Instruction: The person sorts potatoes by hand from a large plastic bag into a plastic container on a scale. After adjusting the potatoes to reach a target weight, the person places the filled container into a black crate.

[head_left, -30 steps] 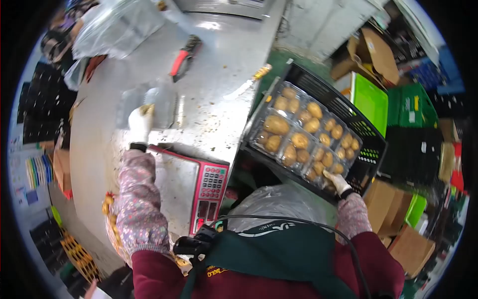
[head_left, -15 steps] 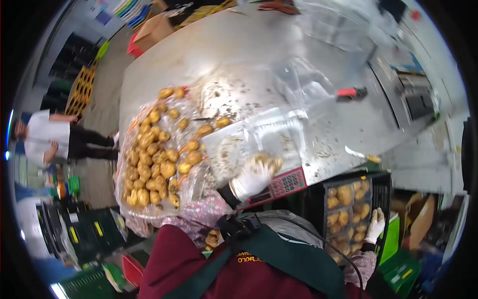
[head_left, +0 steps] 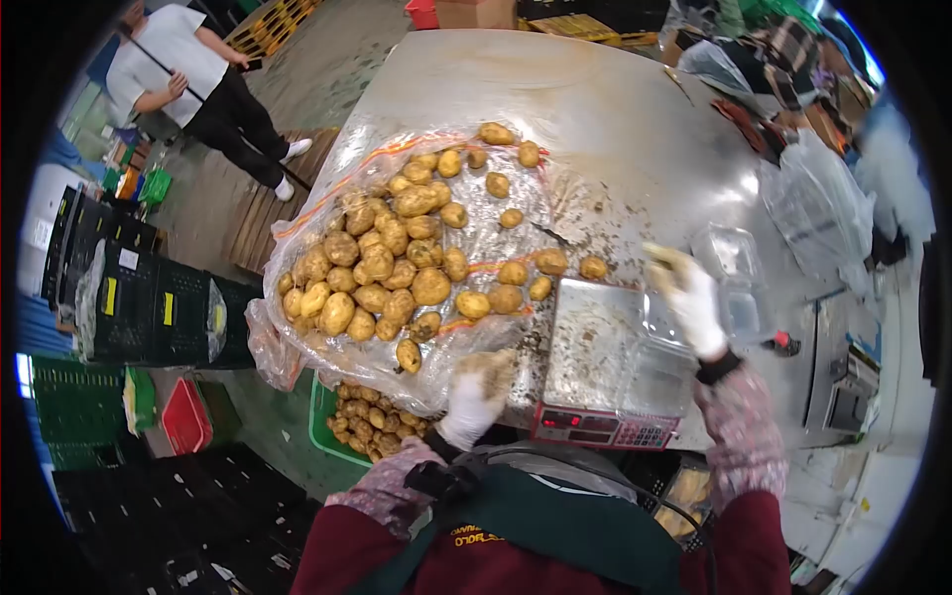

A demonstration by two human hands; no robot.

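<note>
Right, over at the scale (head_left: 595,344), the right hand (head_left: 691,302) is gloved in white, its fingers stretched out and partly open above the clear container (head_left: 658,369). That container sits open on the scale's right side, below the palm and wrist; whether the fingertips pinch its rim, I cannot tell. Down by the near edge of the plastic sheet (head_left: 436,385), the left hand (head_left: 476,395) shows a soiled glove with fingers loosely bent, just beside the scale; again, I cannot tell if it has hold of anything.

Plenty around them! Potatoes (head_left: 372,266) heap up on the sheet left of the scale, a few loose ones close to its far corner. Another clear tray (head_left: 739,288) lies right of the right hand, with a red-handled tool (head_left: 783,344) beyond and a plastic bag (head_left: 818,203) further up. Below the table, a green crate (head_left: 319,421) holds more potatoes.

Now the writing: red digits glow on the scale's display, too small to read; yellow letters on the clothing (head_left: 476,531) run upside down, seemingly ending "OLO". Yellow labels mark the black crates (head_left: 129,327); a person (head_left: 183,64) stands at far left.
</note>
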